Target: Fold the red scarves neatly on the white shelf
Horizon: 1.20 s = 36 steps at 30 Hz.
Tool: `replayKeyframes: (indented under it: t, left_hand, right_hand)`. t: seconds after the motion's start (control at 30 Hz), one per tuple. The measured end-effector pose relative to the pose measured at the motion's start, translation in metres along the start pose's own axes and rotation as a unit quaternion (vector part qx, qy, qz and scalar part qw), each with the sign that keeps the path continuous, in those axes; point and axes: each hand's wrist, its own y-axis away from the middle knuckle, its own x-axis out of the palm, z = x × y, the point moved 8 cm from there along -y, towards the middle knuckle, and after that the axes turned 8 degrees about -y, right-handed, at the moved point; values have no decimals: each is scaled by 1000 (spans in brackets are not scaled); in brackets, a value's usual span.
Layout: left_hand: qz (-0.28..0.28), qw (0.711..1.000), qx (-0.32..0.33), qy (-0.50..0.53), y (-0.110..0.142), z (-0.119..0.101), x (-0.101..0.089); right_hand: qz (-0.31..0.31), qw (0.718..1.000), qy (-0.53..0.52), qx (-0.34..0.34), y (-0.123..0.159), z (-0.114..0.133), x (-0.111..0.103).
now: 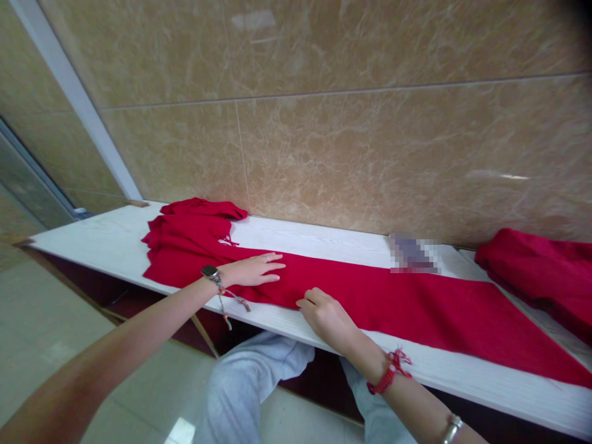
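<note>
A long red cloth (407, 302) shaped like a scarf lies lengthwise along a white counter top (296, 231). Its left end is bunched in folds, with a few loose threads there. My left hand (252, 270) rests palm down on the cloth, fingers spread, holding nothing. To its right, my right hand (324, 311) has its fingers curled at the cloth's near edge and seems to pinch it; the fingertips are partly hidden. Between and beyond the hands, the cloth is mostly flat and runs off toward the right side.
Another heap of red fabric (531, 271) sits at the right against the tiled wall (324, 154). A blurred-out flat item (414, 253) lies at the counter's back. Open shelves (185, 330) are below the counter, close to my knees (250, 382).
</note>
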Motion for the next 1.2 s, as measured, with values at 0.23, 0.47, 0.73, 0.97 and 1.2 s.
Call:
replayKeyframes:
  t: [0.23,0.47,0.73,0.97,1.2]
  left_hand:
    - [-54,994,48,-85,55,-25,-11]
    - [-99,983,43,-150,48,-46,-3]
    - [-131,986,-9,-102,57,-40,-8]
    - [-131,984,-35,-118,61,-35,-4]
    - [-147,983,2,-107,64,-37,-3]
  right_hand:
    - [-11,1000,1,13,-1,-5,-1]
    - [-7,999,33,16,-15,8,3]
    - [8,998,16,60,-41,18,15]
    - [-4,998,7,67,-42,17,16]
    - [-10,999,28,38,-45,22,21]
